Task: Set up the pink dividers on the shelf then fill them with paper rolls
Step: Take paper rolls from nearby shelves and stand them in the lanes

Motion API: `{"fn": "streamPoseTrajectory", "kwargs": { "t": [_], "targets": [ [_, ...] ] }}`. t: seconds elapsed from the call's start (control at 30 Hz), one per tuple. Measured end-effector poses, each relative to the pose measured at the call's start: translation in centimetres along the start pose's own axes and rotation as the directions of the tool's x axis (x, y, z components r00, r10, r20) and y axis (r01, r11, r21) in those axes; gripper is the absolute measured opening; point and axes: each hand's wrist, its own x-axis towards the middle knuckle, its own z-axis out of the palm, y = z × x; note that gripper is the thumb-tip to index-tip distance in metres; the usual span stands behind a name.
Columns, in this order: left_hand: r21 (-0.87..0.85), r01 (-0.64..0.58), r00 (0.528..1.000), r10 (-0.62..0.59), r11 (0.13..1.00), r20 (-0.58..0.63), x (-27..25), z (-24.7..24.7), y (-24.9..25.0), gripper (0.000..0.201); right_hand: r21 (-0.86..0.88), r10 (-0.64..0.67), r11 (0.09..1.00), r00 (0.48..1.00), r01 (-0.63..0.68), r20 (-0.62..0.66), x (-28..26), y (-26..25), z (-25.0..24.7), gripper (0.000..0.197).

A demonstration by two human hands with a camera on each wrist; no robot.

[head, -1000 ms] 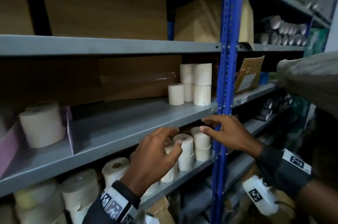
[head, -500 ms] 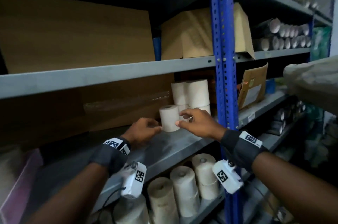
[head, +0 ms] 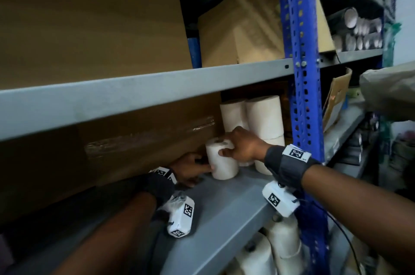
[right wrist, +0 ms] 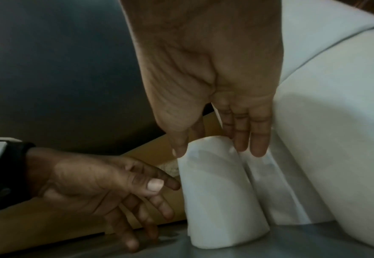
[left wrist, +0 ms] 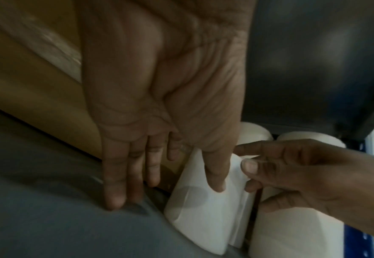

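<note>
A white paper roll (head: pixel 222 162) stands upright on the grey shelf (head: pixel 226 205), just in front of a stack of rolls. My right hand (head: pixel 226 145) comes over its top and pinches it, thumb on the near side and fingers (right wrist: pixel 247 139) over the far rim. My left hand (head: pixel 202 168) is low at the roll's left side. Its thumb (left wrist: pixel 216 174) rests against the roll (left wrist: pixel 203 218) and its straight fingers (left wrist: pixel 115 192) touch the shelf. The same roll (right wrist: pixel 221 200) shows in the right wrist view. No pink divider is in view.
Stacked paper rolls (head: pixel 262 117) stand right behind the held one. A taped cardboard box (head: pixel 134 144) fills the shelf to the left. The blue upright (head: pixel 301 95) rises at the right, the upper shelf's edge (head: pixel 134 95) hangs overhead, and more rolls (head: pixel 283 241) sit below.
Both hands rose from the shelf's front edge and reached in to the single roll. The right hand has closed over its top and the left has dropped to its side.
</note>
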Motion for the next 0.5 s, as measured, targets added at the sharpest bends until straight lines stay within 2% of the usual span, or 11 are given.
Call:
{"fn": "streamPoseTrajectory", "kwargs": {
  "t": [0.17, 0.33, 0.5],
  "targets": [
    [0.014, -0.064, 0.993, 0.062, 0.998, 0.098, 3.7, -0.5, -1.3, 0.043, -0.044, 0.01, 0.999, 1.0, -0.009, 0.01, 1.1, 0.2, 1.4, 0.058],
    [0.013, -0.103, 0.986, 0.1, 0.995, 0.134, 4.8, -0.4, -1.3, 0.055, 0.135, -0.062, 0.988, 0.996, 0.069, -0.056, 0.4, 0.9, 1.6, 0.055],
    [0.062, -0.109, 0.985, 0.1, 0.992, 0.142, 2.4, -0.3, 0.0, 0.068, 0.274, -0.121, 0.949, 0.982, 0.157, -0.144, -2.0, 1.5, 0.9, 0.048]
  ]
}}
